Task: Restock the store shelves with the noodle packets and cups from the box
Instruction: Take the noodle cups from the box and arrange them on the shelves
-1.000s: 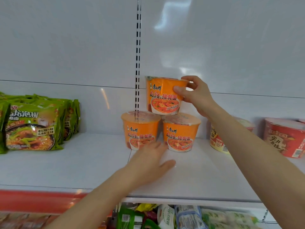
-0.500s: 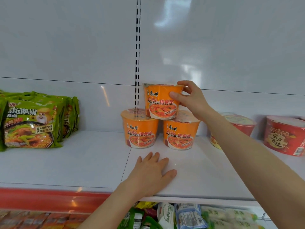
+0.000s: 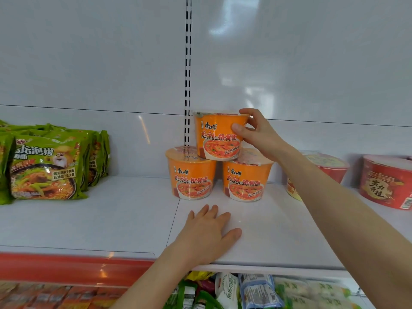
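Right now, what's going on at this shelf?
A person is stocking noodle cups. The right hand grips the top orange cup by its rim and side. That cup is placed across the lids of the lower left cup and the lower right cup, making a small pyramid. The left hand rests flat on the shelf in front of them. Green noodle packets stand to the left, red cups to the right.
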Action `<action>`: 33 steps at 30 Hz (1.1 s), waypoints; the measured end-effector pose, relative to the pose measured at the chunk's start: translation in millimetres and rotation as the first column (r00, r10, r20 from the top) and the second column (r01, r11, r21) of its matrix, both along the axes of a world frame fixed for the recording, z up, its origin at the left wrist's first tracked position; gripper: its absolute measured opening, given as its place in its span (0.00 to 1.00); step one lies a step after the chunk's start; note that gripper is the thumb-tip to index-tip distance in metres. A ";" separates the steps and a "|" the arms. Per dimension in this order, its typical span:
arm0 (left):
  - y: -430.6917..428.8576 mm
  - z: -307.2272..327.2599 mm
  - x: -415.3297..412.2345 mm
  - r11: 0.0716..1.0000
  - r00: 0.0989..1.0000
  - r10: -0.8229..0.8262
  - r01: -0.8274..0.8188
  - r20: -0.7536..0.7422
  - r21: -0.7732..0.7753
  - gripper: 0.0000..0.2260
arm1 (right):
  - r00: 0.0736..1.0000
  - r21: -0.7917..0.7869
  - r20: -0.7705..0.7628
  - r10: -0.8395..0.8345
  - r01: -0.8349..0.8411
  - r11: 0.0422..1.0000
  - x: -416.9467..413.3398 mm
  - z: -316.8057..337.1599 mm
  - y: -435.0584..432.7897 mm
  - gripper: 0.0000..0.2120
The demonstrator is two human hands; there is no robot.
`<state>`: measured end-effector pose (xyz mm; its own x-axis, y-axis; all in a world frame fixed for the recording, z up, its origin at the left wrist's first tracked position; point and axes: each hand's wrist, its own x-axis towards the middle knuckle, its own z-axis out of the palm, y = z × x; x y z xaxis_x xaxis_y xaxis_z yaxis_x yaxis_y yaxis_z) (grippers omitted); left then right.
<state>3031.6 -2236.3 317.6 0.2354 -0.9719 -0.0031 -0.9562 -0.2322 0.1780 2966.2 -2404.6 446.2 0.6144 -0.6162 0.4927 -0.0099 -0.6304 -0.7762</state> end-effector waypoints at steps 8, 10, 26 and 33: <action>1.1 -1.3 0.1 0.999 1.000 -0.010 0.010 -0.004 -0.032 0.26 | 0.996 0.013 -0.023 -0.091 0.091 0.996 -3.5 1.7 4.5 0.38; 0.8 -0.8 -0.1 0.999 1.000 -0.012 0.012 -0.006 -0.042 0.26 | 0.977 -0.075 0.068 -0.200 0.205 0.976 -7.7 0.8 11.1 0.37; -20.3 17.4 -63.8 0.925 0.969 -0.180 0.226 0.171 -0.305 0.19 | 0.799 -0.383 -0.242 -0.551 0.443 0.810 -178.5 -86.1 23.6 0.09; -81.0 13.1 -165.0 0.895 0.940 -0.286 0.331 0.185 -0.298 0.19 | 0.685 -0.369 -0.311 -0.659 0.553 0.747 -290.7 -91.1 -16.8 0.10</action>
<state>2866.6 -2317.2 330.6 -0.1001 -0.9385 0.3305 -0.9902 0.1263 0.0590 2675.5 -2421.4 355.1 0.3142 -0.8261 0.4679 -0.7242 -0.5272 -0.4446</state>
